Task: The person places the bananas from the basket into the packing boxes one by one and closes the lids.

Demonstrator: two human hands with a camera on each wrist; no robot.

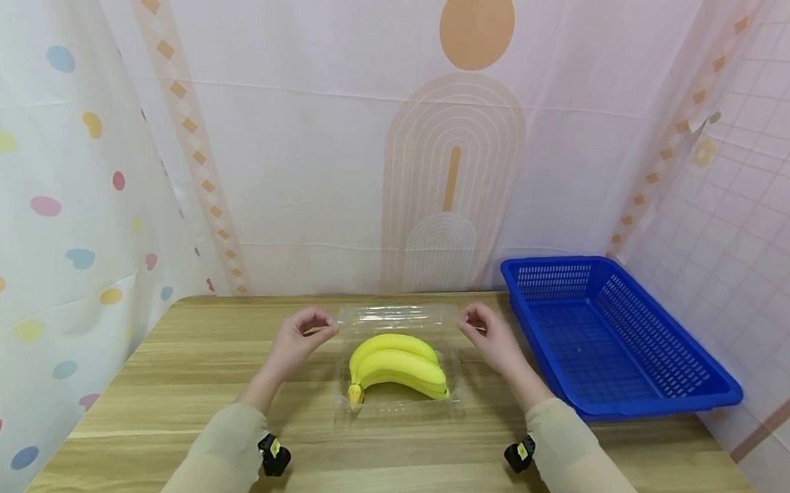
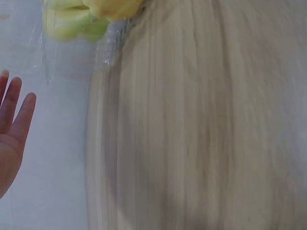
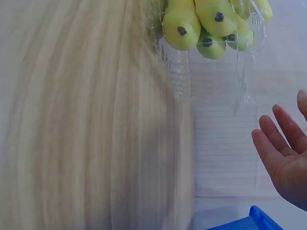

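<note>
In the head view a bunch of yellow bananas (image 1: 397, 366) lies in a clear plastic clamshell box (image 1: 399, 408) on the table. Its transparent lid (image 1: 392, 315) is raised along the far side. My left hand (image 1: 297, 337) pinches the lid's left corner between thumb and forefinger. At the opposite corner, my right hand (image 1: 492, 340) pinches the lid the same way. The left wrist view shows the other fingers (image 2: 21, 117) of the left hand loosely extended. In the right wrist view, dark banana tips (image 3: 219, 17) face the camera, and thumb contact is out of sight.
A blue plastic basket (image 1: 560, 368) with slotted walls stands right of the box, close beside my right forearm. The wood-grain table (image 1: 201, 385) ends at a patterned curtain (image 1: 306, 163) behind, with more curtain on both sides.
</note>
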